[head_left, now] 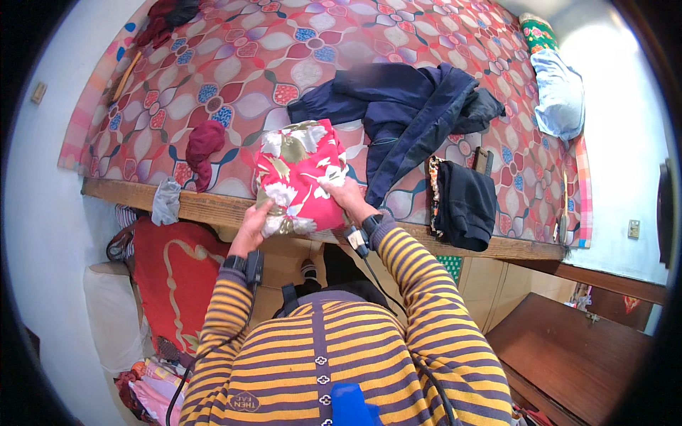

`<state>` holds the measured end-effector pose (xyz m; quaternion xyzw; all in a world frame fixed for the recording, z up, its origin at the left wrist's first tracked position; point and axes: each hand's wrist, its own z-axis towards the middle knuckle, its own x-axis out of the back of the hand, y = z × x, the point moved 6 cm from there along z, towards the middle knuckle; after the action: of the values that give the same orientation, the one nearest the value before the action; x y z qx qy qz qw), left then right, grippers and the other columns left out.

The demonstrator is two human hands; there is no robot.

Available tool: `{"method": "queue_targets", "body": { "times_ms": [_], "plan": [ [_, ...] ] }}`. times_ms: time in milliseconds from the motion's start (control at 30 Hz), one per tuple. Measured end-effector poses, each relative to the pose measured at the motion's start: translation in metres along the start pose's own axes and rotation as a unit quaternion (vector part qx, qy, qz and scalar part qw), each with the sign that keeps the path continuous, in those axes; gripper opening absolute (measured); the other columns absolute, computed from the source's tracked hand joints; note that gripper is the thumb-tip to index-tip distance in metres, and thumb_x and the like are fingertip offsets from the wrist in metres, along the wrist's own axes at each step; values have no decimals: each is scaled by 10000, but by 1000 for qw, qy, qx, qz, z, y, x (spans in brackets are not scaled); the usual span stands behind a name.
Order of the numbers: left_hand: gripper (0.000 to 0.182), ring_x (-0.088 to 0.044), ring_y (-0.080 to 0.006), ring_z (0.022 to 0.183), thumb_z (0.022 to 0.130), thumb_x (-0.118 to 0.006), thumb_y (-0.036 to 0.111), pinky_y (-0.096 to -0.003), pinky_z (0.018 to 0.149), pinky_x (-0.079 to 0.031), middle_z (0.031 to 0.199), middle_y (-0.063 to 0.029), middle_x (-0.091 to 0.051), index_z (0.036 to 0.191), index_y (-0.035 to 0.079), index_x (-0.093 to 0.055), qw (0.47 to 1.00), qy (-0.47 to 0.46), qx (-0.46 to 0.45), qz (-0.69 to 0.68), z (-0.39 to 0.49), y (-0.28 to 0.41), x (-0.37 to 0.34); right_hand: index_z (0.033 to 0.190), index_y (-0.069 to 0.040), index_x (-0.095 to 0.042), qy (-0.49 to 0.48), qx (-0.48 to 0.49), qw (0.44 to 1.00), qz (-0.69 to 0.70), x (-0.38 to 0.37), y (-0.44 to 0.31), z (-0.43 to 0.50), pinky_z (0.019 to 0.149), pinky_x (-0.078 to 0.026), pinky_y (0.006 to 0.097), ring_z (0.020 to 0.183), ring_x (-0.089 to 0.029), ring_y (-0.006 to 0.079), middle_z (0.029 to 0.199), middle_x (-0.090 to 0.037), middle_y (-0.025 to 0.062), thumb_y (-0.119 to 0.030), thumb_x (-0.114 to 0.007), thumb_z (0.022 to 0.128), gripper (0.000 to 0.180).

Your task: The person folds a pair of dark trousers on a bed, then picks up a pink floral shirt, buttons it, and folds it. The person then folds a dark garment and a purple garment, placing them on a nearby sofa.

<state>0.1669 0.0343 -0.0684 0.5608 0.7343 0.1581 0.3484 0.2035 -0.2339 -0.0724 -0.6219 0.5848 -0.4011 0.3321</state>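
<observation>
A folded pink-red cloth with white flowers and olive leaves is held between my two hands, over the front edge of the bed platform. My left hand grips its lower left corner, thumb on top. On the right side, my right hand lies with its thumb on the upper face and the fingers hidden beneath. Just beyond the bundle, a crumpled navy garment spreads across the patterned bed cover. To the right, a folded black garment rests at the edge, with a floral cloth along its left side.
A maroon cloth and a grey cloth lie to the left, the grey one hanging over the wooden bed edge. A dark handheld object sits behind the black garment. A brown wooden cabinet stands lower right; a red cloth is lower left.
</observation>
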Motion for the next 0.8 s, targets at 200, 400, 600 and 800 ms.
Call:
{"method": "queue_targets", "body": {
  "times_ms": [200,400,600,800],
  "plan": [
    [384,-682,-198,899,894,-663,40,-347,767,-571,1086,-117,-679,1257,-30,-557,988,7,-128,89,-18,23,2,1218,22,-578,109,130,981,-91,7,-35,-26,830,-527,388,951,-681,303,1046,-699,191,-118,-712,762,495],
    [348,-665,-215,861,858,-634,4,-349,741,-552,1034,-122,-667,1199,-28,-570,982,0,-68,177,-55,-27,5,1265,4,-596,70,41,993,-87,11,10,-89,849,-519,328,960,-649,205,1111,-686,123,-64,-703,789,493],
    [306,-701,-225,923,922,-568,17,-373,801,-589,1081,-135,-692,1223,-27,-585,997,-74,3,24,-66,-58,2,1260,-39,-608,-11,-71,992,105,12,23,-101,820,-532,341,964,-648,200,1090,-684,84,-16,-665,823,441],
    [408,-684,-222,983,917,-516,2,-360,835,-582,1159,-133,-658,1324,18,-504,983,-150,-88,59,-78,-7,-55,1293,-68,-589,-35,41,993,102,50,-18,-95,833,-531,317,950,-647,182,1120,-669,58,38,-612,820,485]
  ]
}}
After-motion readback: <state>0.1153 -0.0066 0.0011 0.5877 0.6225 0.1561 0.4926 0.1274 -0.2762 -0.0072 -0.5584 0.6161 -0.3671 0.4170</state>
